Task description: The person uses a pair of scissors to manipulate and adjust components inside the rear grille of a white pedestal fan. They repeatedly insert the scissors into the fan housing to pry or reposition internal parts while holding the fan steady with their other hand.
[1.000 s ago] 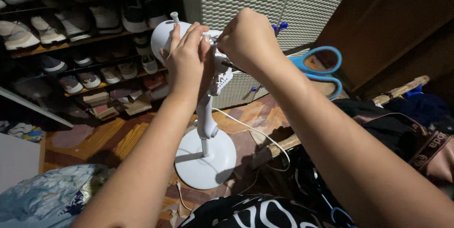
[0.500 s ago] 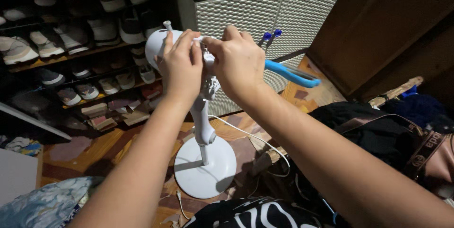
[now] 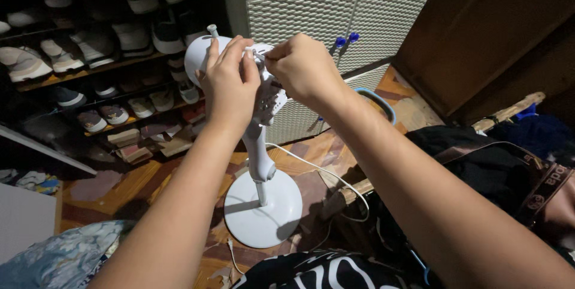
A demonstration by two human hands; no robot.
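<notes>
A dim room with a patterned brown floor (image 3: 179, 175) holds, along the far left, a dark rack of shoes (image 3: 102, 55) on several shelves, and beside it to the right a white woven-look cabinet (image 3: 335, 13) with two small blue knobs (image 3: 347, 40); a dark wooden panel (image 3: 491, 25) stands at the far right. In the middle of the floor stands a white fan stand (image 3: 262, 145) without blades or guard, its round base (image 3: 263, 208) resting near the person and its motor head (image 3: 203, 55) raised at hand height, a short shaft sticking up from the top. A white cord (image 3: 317, 172) trails from the stand across the floor to the right. The left hand (image 3: 227, 79) is wrapped around the motor head, fingers curled over its back, steadying it. The right hand (image 3: 302, 67) is clenched just to the right, its fingertips pinching something small at the top rear of the head; what it pinches is too small to tell. Behind the right wrist a light blue curved handle (image 3: 377, 100) shows, partly hidden. Dark clothing and a bag with a brown strap (image 3: 539, 187) lie at the near right, and a blue floral cloth (image 3: 60, 259) at the near left.
</notes>
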